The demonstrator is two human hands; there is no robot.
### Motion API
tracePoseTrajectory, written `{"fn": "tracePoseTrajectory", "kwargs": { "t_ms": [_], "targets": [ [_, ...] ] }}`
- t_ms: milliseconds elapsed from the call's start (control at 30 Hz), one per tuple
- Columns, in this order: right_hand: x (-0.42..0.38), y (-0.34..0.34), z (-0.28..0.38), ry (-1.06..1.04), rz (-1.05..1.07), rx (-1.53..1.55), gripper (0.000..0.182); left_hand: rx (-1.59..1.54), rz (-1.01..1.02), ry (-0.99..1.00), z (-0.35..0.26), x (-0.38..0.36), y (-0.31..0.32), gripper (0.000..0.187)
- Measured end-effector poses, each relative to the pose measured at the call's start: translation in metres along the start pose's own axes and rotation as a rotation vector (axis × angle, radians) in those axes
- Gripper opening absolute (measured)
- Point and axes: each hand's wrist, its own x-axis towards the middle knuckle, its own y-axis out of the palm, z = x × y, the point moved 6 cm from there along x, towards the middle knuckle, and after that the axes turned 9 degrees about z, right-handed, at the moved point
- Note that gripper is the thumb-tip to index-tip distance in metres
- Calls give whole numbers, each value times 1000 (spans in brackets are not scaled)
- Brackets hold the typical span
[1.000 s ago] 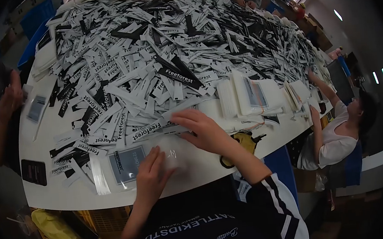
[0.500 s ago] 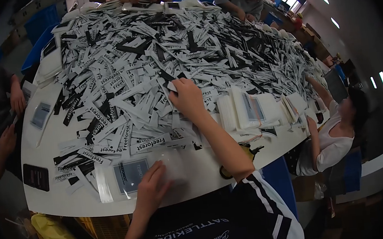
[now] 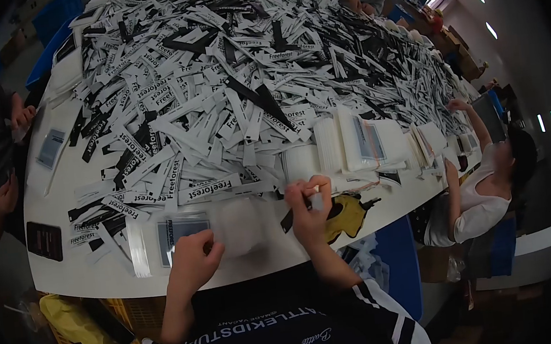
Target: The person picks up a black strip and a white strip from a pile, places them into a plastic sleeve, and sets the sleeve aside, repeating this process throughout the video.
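A clear plastic bag (image 3: pixel 138 248) with a blue-grey label lies flat at the table's near edge. My left hand (image 3: pixel 197 262) rests over its label, fingers curled in and closed on the bag's upper layer; their tips are partly hidden. To the right, my right hand (image 3: pixel 310 218) is closed around a narrow stick sachet (image 3: pixel 287 221), whose dark end pokes out on the left and a pale part shows between the fingers. Beyond both hands spreads a large heap of black and white "Freeforest" sachets (image 3: pixel 185 124).
Stacked white bags (image 3: pixel 329 147) stand right of the heap. A yellow and black item (image 3: pixel 346 217) lies beside my right forearm. A dark phone (image 3: pixel 45 241) is at the left edge. Co-workers sit left, right (image 3: pixel 480 195) and across. A blue bin (image 3: pixel 397 263) stands below the table.
My right hand has come back from the heap to the near edge with a sachet. The fingers of my left hand have curled in from lying flat on the bag. The view has shifted slightly.
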Motion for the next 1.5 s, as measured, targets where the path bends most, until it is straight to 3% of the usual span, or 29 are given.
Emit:
{"fn": "tracePoseTrajectory", "kwargs": {
  "t_ms": [33,167,233,267,367,433,500,633,700,733,833,933,967,1033,1067,1100,1167,1267,1333,1367,1400,1467,1500],
  "targets": [
    [-16,0,-11,107,19,-157,12,-104,-25,11,0,-4,2,17],
    [-48,-5,-7,276,156,-194,9,-451,4,41,1,-18,12,25],
    [-58,-4,3,-41,250,-397,16,-504,19,38,-2,-19,19,26],
    [-63,-4,-11,-23,314,-530,26,-558,31,49,-4,-18,22,26],
    [-68,-12,21,-154,185,-264,24,-573,-17,119,-6,-16,34,25],
    [-73,-23,16,-106,163,-291,23,-588,-17,115,-16,-19,36,24],
    [-80,-27,-16,199,320,-634,23,-652,-17,118,-25,-20,38,26],
    [-78,-19,-2,251,242,-387,25,-524,-8,105,-22,-15,47,26],
    [-52,25,24,318,488,-436,16,-275,-99,226,-29,-17,46,24],
    [-45,26,23,317,482,-430,16,-268,-95,225,-23,-16,47,24],
    [-45,37,6,621,851,-74,12,-207,-49,292,-23,-16,46,21],
    [-45,31,0,677,934,-240,18,-276,-25,271,-29,-22,41,17],
    [-49,36,3,678,939,-240,18,-243,-99,324,-28,-23,39,14],
    [-48,51,22,418,762,-331,25,-213,-171,380,-28,-25,41,13],
    [-53,57,20,207,774,-462,35,-143,-320,365,-27,-28,38,12],
    [-58,61,20,210,771,-466,35,-71,-470,349,-29,-33,33,12],
    [-63,71,22,82,808,-633,40,-37,-473,255,-34,-36,24,12],
    [-63,75,25,-42,729,-643,43,59,-440,244,-31,-35,20,10],
    [-58,75,34,-59,702,-650,45,-32,-500,136,-10,-28,22,9],
    [-55,73,38,-72,674,-656,47,-73,-402,155,2,-26,29,21],
    [-53,74,38,-71,670,-659,47,-73,-398,158,2,-27,26,21],
    [-47,76,48,-236,691,-548,42,15,-797,366,-17,-50,3,40],
    [-45,74,53,-231,694,-551,42,-24,-905,435,-20,-61,1,54]
  ]
}}
